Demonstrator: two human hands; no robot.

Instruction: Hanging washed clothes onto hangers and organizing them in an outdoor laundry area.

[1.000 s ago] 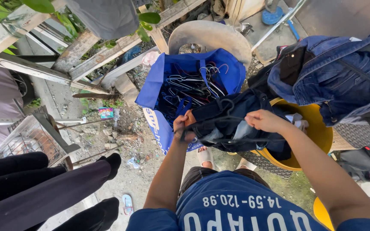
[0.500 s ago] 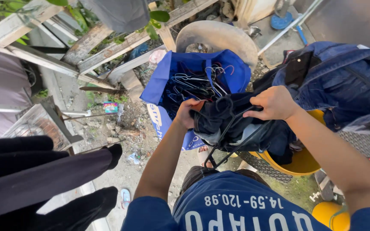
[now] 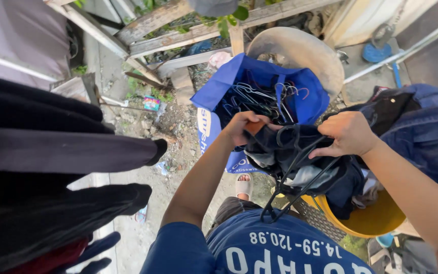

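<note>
— Garment first: what did it look like?

— Dark navy, nearly black, bunched into a thick wad with pale lining showing at its lower folds. It sat just in front of the blue bag, held up in the air between both hands, above the yellow tub.

— And the hanger?

— Black, thin, partly buried in the cloth. Its hook curled at the top of the wad, and its bars ran down and out below the cloth, away from the bag, toward the person's blue shirt.

— How were the hands set?

— The left hand was closed around the garment's edge on the side nearest the bag's printed face, fingers curled in, thumb pressed on the cloth. The right hand lay over the far side, away from the bag, fingers folded down and pinching cloth together with a hanger bar.

— What was in the bag?

— A tangle of wire hangers, pale and dark, a couple reddish. Behind the bag stood a grey round basin on its edge.

— Anything else around?

— Denim clothes hung right of the bag, beyond the right hand. Far left of the bag, dark clothes hung in layers. Below the bag one sandalled foot stood on dirt ground.
</note>
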